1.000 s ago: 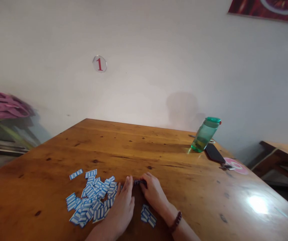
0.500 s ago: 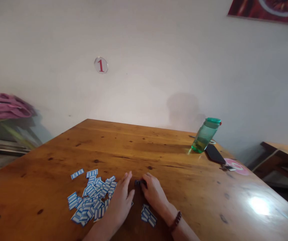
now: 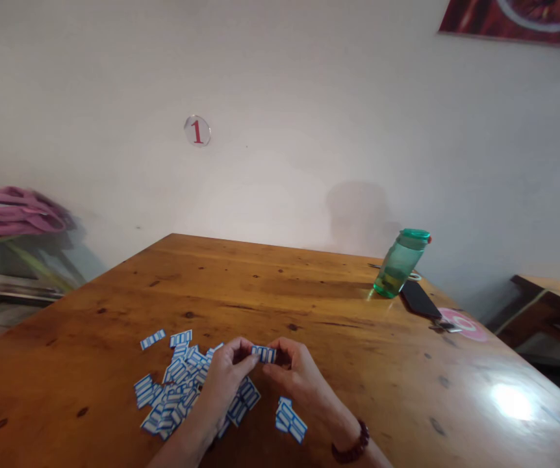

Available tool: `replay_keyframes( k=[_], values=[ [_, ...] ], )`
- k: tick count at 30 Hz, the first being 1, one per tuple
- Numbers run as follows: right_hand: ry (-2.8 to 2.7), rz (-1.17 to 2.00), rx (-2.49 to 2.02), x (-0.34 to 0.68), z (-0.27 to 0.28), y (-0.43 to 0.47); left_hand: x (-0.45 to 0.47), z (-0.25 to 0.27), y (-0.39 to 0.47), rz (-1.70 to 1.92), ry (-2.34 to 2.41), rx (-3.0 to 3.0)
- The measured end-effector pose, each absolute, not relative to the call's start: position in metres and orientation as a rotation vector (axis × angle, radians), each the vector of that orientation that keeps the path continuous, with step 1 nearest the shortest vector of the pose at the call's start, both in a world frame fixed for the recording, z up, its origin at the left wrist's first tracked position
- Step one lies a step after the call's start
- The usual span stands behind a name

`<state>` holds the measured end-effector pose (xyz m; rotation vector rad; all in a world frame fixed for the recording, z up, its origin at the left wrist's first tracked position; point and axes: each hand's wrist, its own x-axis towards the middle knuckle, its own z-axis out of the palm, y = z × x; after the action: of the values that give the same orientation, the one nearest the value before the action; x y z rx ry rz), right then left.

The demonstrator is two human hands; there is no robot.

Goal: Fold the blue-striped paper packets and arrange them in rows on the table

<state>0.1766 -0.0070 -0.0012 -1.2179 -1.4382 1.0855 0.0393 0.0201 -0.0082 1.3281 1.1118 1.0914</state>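
Head view. The left hand (image 3: pixel 227 369) and right hand (image 3: pixel 299 372) meet above the near part of a wooden bench (image 3: pixel 231 273), fingers nearly closed, pinching a striped card (image 3: pixel 264 354) by opposite ends; its blue-and-white face shows between the fingertips. A loose pile (image 3: pixel 175 383) of similar cards lies to the left; the left hand and forearm pass in front of it and hide part of it, with some cards showing again on the near side of the wrist. One single card (image 3: pixel 152 339) lies apart at the pile's far left. A small group (image 3: pixel 290 420) of overlapping cards lies beside the right forearm, which wears a dark red bracelet (image 3: pixel 351 446). Toward the far right, well apart from the hands, a green bottle (image 3: pixel 401 265) appears to lean and partly covers a thin object too obscured to identify. Just beside it are a dark flat slab (image 3: pixel 420 299), small metallic items (image 3: pixel 446 325) and a pink disc (image 3: pixel 472 330). Behind, the pale wall (image 3: pixel 280 117) carries a round plaque (image 3: pixel 197 131) marked "1".
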Motion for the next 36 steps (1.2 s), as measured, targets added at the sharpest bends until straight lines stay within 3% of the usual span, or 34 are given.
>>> replay_keyframes(
  k=[6, 13, 22, 36],
  values=[
    [-1.261, 1.243, -1.077, 0.174, -0.008, -0.006, 0.039, 0.0, 0.014, 1.086, 1.025, 1.001],
    [-1.211, 1.165, -1.088, 0.175, -0.014, -0.004, 0.041, 0.002, 0.014, 1.103, 1.011, 1.007],
    [-1.035, 1.37, -0.955, 0.177, 0.004, -0.013, 0.04, 0.009, 0.01, 1.065, 0.913, 0.804],
    [-1.089, 1.289, -0.986, 0.179, 0.001, -0.011, 0.04, 0.01, 0.01, 1.076, 0.92, 0.861]
  ],
)
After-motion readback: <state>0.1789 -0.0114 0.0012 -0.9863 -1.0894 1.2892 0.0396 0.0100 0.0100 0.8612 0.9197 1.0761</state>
